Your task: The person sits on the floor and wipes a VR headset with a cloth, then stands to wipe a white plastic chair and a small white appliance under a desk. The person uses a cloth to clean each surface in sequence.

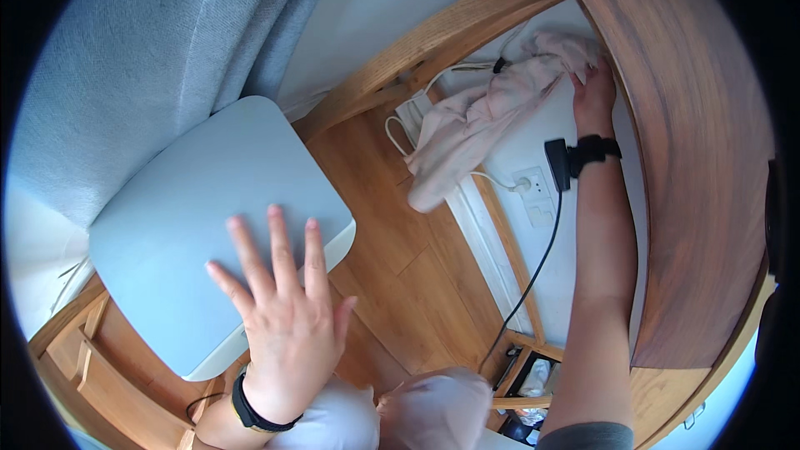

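My left hand (287, 319) is spread, palm down, over a pale blue-grey rounded lid (206, 219) with a white side below it. Whether the palm presses on the lid or hovers just above it, I cannot tell. Nothing is in that hand, and a black band circles its wrist. My right hand (594, 90) reaches far forward beside the dark wood top, gripping one end of a crumpled pale pink cloth (481, 106). The cloth hangs at a slant in front of the white wall, its lower end blurred. Part of the right fingers is hidden.
A white plug sits in a wall socket (536, 194). From a black device (557, 164) at my right wrist, a black cable runs down. Wooden rails (431, 31) cross ahead, and a brown wood top (675, 156) lies right. Grey-blue fabric (144, 62) hangs left above plank flooring (400, 262).
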`<state>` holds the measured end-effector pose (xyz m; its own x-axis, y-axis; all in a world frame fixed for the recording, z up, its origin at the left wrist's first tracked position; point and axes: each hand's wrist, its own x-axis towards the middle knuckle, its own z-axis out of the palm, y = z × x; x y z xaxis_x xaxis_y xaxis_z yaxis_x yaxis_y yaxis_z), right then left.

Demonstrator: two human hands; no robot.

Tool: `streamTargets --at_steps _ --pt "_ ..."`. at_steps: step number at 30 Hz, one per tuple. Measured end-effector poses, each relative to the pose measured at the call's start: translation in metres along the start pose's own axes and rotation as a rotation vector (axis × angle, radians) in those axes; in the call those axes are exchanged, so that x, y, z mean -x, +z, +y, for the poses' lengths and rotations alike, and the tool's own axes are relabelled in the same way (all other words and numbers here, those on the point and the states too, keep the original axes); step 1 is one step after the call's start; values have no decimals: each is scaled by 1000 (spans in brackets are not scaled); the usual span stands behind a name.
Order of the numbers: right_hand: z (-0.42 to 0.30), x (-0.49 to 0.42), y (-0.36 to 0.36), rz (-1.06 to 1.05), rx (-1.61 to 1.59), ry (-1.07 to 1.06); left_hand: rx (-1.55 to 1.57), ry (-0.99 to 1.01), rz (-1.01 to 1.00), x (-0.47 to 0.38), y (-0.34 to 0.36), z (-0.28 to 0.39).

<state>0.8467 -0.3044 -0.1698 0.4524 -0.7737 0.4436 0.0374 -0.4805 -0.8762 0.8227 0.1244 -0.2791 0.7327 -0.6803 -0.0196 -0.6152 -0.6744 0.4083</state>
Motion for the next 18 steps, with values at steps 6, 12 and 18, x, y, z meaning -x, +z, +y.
streamTargets --at_steps 6,12,18 --pt "0 -8 49 74 75 33 117 250 22 -40 -28 59" --pt "20 -55 68 47 -140 73 -63 506 -121 -77 -9 137" --pt "37 -102 75 -119 -235 138 -205 505 -505 -102 44 143"
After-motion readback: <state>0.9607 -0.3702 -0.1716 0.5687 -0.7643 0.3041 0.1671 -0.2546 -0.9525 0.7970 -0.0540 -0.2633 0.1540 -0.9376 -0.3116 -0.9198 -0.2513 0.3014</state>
